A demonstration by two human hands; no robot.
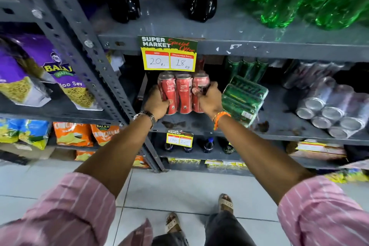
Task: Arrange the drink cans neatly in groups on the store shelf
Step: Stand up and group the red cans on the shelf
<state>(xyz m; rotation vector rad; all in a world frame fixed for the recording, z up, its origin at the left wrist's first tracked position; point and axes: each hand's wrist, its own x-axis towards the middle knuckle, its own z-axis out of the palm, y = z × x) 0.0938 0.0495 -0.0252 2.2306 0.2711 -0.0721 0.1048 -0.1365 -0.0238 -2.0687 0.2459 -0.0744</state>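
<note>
Squaring red cans [183, 94] at shelf [279, 118] front, left hand [157, 103] and right hand [209, 100] clasped round pack ends; next, probably righting tilted green pack [242, 99].

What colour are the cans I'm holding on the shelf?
Red cans, held between the left hand and right hand; the head view shows them.

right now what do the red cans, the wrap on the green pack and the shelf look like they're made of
Red cans: probably thin metal with a glossy printed coat, judging by the sheen and the rimmed tops.
Wrap on the green pack: clear plastic film, shiny and creased over the cans.
Shelf: grey painted metal, matte, with chipped paint and rusty-looking stains; the punched upright suggests steel.
</note>
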